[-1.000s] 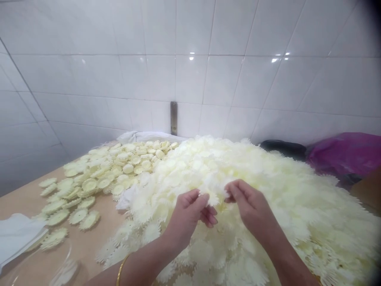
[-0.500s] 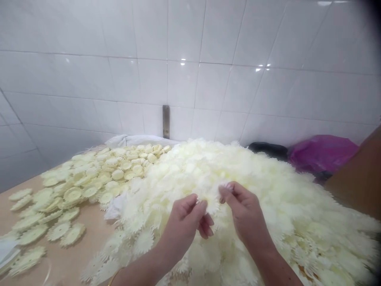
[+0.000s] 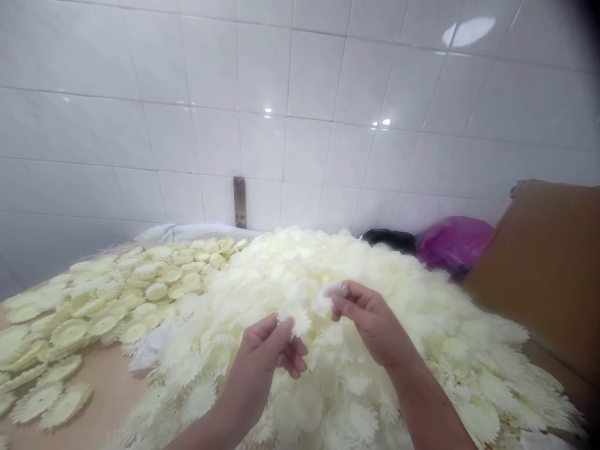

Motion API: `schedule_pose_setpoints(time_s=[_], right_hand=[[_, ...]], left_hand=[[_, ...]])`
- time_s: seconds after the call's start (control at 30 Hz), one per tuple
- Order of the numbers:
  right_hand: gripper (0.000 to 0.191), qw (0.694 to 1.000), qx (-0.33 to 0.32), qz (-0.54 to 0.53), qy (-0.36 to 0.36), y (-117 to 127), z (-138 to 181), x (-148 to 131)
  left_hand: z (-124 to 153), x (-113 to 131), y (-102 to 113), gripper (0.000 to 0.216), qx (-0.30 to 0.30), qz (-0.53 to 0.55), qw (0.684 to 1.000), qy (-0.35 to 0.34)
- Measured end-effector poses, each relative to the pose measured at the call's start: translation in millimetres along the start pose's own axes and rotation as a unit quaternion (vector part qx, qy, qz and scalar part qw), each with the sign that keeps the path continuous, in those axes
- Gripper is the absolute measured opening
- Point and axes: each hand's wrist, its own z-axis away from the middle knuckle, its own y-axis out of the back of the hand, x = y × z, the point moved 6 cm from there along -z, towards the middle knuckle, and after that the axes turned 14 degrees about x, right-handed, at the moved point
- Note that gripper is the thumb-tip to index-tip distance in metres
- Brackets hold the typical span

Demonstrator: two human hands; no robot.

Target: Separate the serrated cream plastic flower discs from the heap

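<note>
My left hand (image 3: 265, 357) pinches a pale, fringed flower-shaped disc (image 3: 300, 319) between thumb and forefinger, its other fingers curled below. Just up and to the right, my right hand (image 3: 372, 319) grips a second small whitish fringed piece (image 3: 334, 289) by its edge. The two pieces are apart. Both hands are over a big heap of thin, cream-white fringed discs (image 3: 290, 262). What the right-hand piece looks like face-on does not show, since it is seen nearly edge-on.
Thicker yellowish fringed discs (image 3: 154, 290) lie in stacks on the tan tabletop (image 3: 112, 369) at left. A white scrap (image 3: 150, 345) lies between the piles. Behind the heap are a black object (image 3: 389, 239) and a purple bag (image 3: 454, 244). A brown box-like object (image 3: 544, 269) stands at right, before a tiled wall (image 3: 197, 144).
The view has turned rightward, so more of the brown object shows. My right hand now has its whitish piece sticking out clearly to the left. My left hand still pinches its disc.
</note>
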Motion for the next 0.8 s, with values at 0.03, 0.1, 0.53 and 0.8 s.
schedule_pose_setpoints(time_s=[0.03,0.1,0.53,0.8], right_hand=[[0.022,1.0,-0.015,-0.005,0.001,-0.8,0.8,-0.9],[0.022,1.0,-0.027,-0.004,0.001,-0.5,1.2,-0.8],[0.038,0.988,0.091,0.11,0.065,22.3,-3.0,-11.2],[0.031,0.977,0.175,0.112,0.047,58.1,-12.0,-13.8]], left_hand=[[0.6,-0.3,-0.5,0.026,-0.003,-0.002,1.0,0.0],[1.4,-1.9,-1.2,0.026,-0.003,-0.004,1.0,0.005],[1.8,-5.9,-2.4,0.028,-0.013,-0.025,0.999,0.022],[-2.2,-12.9,-3.8,0.029,-0.009,-0.045,0.998,0.035]])
